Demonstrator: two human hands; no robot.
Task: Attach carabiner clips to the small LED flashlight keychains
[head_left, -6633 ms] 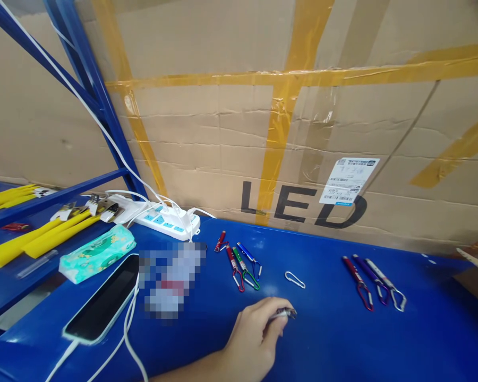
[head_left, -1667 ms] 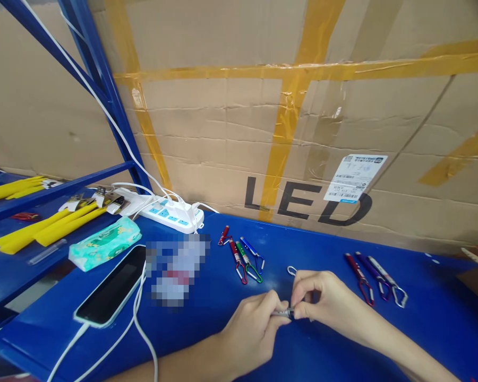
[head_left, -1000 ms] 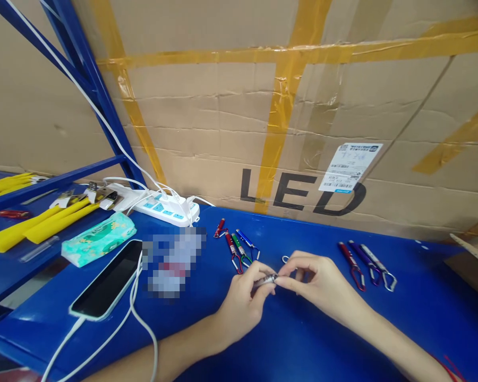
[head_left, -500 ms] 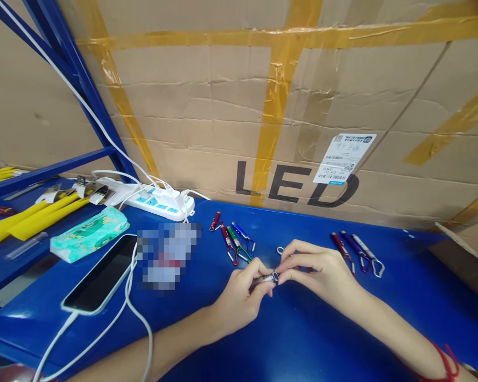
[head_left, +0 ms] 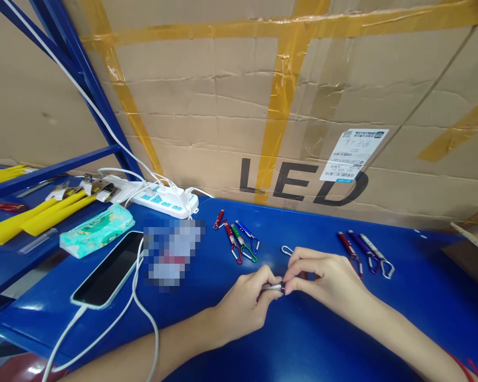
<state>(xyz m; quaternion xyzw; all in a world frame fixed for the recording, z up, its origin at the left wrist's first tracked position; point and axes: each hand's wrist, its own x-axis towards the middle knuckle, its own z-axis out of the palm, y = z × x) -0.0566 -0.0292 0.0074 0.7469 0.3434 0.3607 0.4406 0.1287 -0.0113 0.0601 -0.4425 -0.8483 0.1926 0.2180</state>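
Note:
My left hand (head_left: 245,302) is closed around a small silver keychain flashlight (head_left: 271,287), held roughly level above the blue table. The thumb and fingertips of my right hand (head_left: 322,273) pinch its dark right end; the fingers cover most of the body. Just behind my right hand a silver carabiner clip (head_left: 287,250) shows, its other end hidden. Beyond my left hand lie red flashlights, one of them a red flashlight (head_left: 230,236), beside a green flashlight (head_left: 239,239) and a blue flashlight (head_left: 245,229). Right of my right hand rest a red flashlight (head_left: 346,245), a purple flashlight (head_left: 360,245) and a silver flashlight (head_left: 370,246).
A phone (head_left: 107,273) with a white cable (head_left: 133,294) lies on the left, near a tissue pack (head_left: 97,231) and a power strip (head_left: 159,201). Yellow strips (head_left: 59,215) lie farther left. A large cardboard box (head_left: 207,106) stands behind the blue table (head_left: 302,339).
The view has shifted slightly, so most things sit a little farther right. My right fingertips have closed in on the flashlight's end, and the flashlight has turned closer to level.

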